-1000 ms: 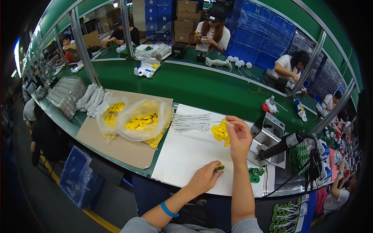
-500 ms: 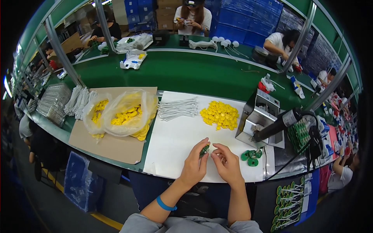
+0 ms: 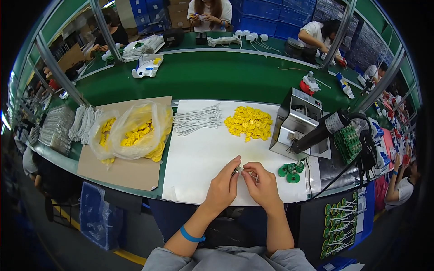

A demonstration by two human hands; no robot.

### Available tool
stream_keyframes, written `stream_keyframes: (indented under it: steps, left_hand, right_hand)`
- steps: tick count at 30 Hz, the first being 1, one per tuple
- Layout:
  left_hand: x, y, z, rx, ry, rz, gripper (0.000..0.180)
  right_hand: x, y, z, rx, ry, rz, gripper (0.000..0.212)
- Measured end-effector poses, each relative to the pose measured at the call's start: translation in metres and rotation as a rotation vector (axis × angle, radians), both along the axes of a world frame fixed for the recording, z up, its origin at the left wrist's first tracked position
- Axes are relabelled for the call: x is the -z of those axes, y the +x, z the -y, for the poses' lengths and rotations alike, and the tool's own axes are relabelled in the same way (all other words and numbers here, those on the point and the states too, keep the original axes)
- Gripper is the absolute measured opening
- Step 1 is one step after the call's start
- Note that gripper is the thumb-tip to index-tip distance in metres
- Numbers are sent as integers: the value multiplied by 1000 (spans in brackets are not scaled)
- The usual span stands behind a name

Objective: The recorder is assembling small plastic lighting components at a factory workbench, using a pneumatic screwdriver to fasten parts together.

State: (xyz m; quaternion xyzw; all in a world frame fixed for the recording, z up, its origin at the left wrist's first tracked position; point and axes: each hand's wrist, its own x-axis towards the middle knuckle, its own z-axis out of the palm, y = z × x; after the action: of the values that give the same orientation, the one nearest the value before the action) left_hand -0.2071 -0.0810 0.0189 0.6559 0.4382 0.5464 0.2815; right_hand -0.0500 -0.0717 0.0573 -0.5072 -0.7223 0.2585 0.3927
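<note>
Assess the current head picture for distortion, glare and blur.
Head view: the long green worktop bows, the corners go black; head view: a bright white lamp glares at the left rim; head view: the small dark piece between the bare left hand and bare right hand is too small to identify.

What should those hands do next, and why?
Perhaps gently press the white wire in the right hand onto the small part in the left hand: both hands are close together, and the green discs at lower right seem to have white wires on them.
</note>
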Motion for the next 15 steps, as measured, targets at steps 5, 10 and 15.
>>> stream_keyframes:
  steps: [5, 10, 15]
  left_hand:
    - [2, 5, -5, 57, -18, 7, 47]
    - [5, 9, -9, 93, -5, -73, 55]
    - [13, 21, -20, 74, 123, -166, 55]
  right_hand:
    - [16, 8, -6, 12, -20, -113, 19]
    - [22, 14, -6, 52, 139, 151, 15]
    - [30, 13, -9, 141, 189, 306, 2]
